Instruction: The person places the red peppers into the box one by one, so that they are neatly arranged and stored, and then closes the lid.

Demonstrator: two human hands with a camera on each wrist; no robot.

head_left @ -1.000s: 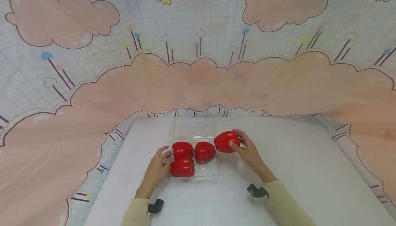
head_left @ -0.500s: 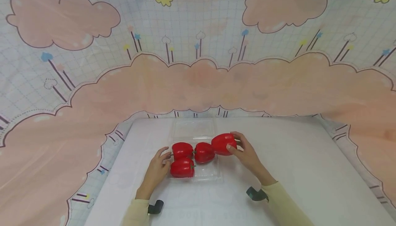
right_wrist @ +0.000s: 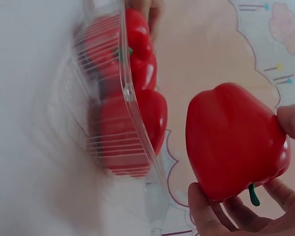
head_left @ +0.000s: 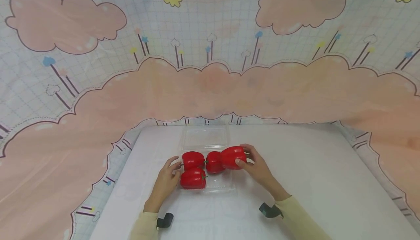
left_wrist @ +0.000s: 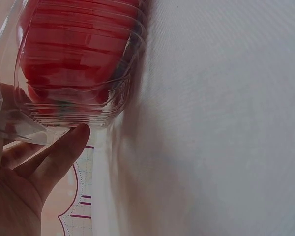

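Observation:
In the head view, a clear plastic clamshell box (head_left: 219, 184) lies with its lid (head_left: 205, 137) folded back. Three red bell peppers sit in its tray: one at the back left (head_left: 193, 160), one at the front left (head_left: 192, 179), and one at the back right (head_left: 214, 164). My right hand (head_left: 260, 169) grips another red bell pepper (right_wrist: 236, 140) near its stem end, raised above the tray's right side and overlapping the back right pepper in the head view. At the box's left side is my left hand (head_left: 166, 183), a fingertip (left_wrist: 81, 133) against the ribbed wall in the left wrist view.
The box rests on a white table (head_left: 295, 159). Behind it hangs a cloth (head_left: 210, 90) printed with clouds, which also shows along the table's sides. Dark camera mounts (head_left: 270, 211) sit at both wrists.
My right hand has carried its bell pepper leftward and toward me, from beside the box to over its right part. My left hand and the peppers in the tray have stayed put.

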